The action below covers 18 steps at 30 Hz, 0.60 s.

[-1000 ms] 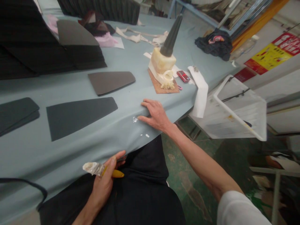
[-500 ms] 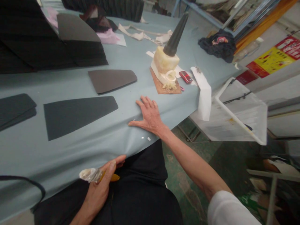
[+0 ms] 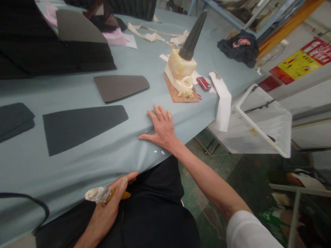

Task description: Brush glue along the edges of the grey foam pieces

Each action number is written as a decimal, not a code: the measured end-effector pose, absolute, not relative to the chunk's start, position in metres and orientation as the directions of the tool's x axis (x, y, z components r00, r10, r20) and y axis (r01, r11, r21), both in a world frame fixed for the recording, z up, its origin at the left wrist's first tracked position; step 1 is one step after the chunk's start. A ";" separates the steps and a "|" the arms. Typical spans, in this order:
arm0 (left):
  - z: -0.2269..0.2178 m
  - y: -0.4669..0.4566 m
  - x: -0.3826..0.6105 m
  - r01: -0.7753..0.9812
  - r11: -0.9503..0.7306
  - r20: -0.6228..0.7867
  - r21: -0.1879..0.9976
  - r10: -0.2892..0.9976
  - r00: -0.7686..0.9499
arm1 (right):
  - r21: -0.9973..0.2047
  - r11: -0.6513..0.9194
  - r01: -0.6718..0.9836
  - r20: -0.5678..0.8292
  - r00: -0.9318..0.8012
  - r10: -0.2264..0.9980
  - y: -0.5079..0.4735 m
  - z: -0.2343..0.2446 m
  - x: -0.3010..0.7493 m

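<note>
Resting flat, fingers spread, the right hand presses palm-down on the blue-grey table cloth at the table edge, arm stretched fwd, gripping nothing. Left hand sits low by the lap, fingers curled round a yellow-handled brush, its glue-caked tip pointing left, just below the cloth's hanging edge.

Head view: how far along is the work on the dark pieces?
Done: dark pieces lie flat on the table cloth. In hand: left hand holds a yellow-handled tool, tip paste-coated; right hand flat on the cloth. Left: no paste shows on the pieces.
</note>
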<state>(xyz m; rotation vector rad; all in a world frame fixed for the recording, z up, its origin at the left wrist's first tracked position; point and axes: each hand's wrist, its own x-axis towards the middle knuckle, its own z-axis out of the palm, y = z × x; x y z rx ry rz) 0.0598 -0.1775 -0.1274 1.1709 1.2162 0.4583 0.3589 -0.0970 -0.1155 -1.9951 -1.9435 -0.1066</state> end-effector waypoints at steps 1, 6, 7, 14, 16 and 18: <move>-0.126 -0.177 0.060 0.294 0.392 -0.480 0.872 0.804 0.350 | -0.201 -0.017 0.979 0.303 0.079 0.950 -0.096 -0.116 0.359; -0.115 -0.174 0.067 0.332 0.403 -0.507 0.853 0.791 0.342 | -0.229 -0.146 0.962 0.298 0.212 0.931 -0.102 -0.114 0.384; -0.113 -0.173 0.068 0.337 0.405 -0.511 0.850 0.791 0.336 | -0.235 -0.149 0.960 0.296 0.217 0.930 -0.105 -0.114 0.387; -0.113 -0.175 0.067 0.326 0.421 -0.521 0.846 0.780 0.347 | -0.267 -0.091 0.959 0.336 0.181 0.924 -0.104 -0.119 0.360; -0.115 -0.176 0.067 0.320 0.421 -0.518 0.849 0.784 0.341 | -0.251 -0.097 0.963 0.342 0.182 0.922 -0.102 -0.122 0.359; -0.116 -0.176 0.067 0.323 0.422 -0.519 0.847 0.788 0.330 | -0.229 -0.146 0.962 0.365 0.224 0.904 -0.110 -0.126 0.374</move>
